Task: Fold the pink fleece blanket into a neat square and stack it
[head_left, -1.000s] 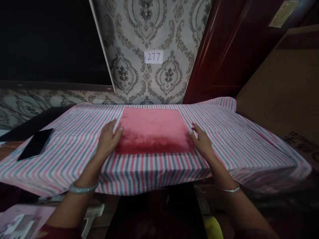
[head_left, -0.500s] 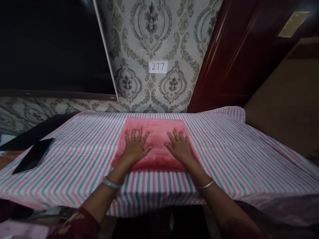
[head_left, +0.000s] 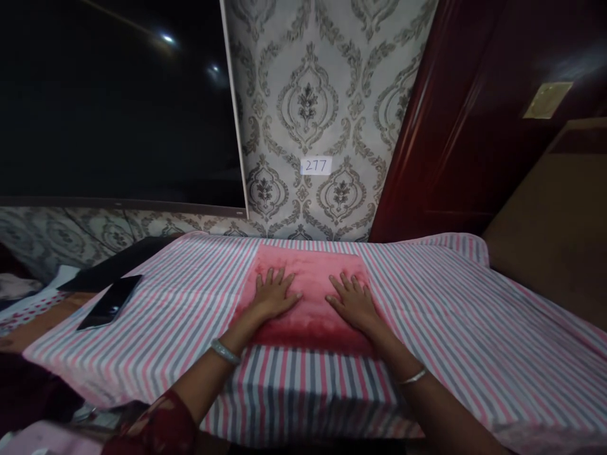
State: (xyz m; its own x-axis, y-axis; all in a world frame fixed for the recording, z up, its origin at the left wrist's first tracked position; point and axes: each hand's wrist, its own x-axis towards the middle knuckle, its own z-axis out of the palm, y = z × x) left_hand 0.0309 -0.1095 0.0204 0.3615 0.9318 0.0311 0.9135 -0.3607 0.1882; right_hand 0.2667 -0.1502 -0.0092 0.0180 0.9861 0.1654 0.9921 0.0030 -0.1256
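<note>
A pink-red plush cloth [head_left: 308,278], roughly rectangular with darker red along its near side, lies flat in the middle of a table. My left hand [head_left: 275,294] rests palm down on its left part, fingers spread. On the right part my right hand [head_left: 351,302] also lies flat with fingers apart. Neither hand grips anything. Beneath the cloth is a tablecloth [head_left: 436,303] striped in pink, grey and white, which hangs over the front edge.
A black smartphone [head_left: 111,302] lies on the tablecloth at the left. Behind stand a large dark television screen [head_left: 118,114] and a patterned wall with a paper label [head_left: 316,165] reading 277. A dark red door [head_left: 455,126] and a brown cardboard panel [head_left: 554,221] are at the right.
The camera view has tilted up and turned slightly left, so everything sits lower and further right. Both hands stay flat on the plush cloth, which looks unchanged.
</note>
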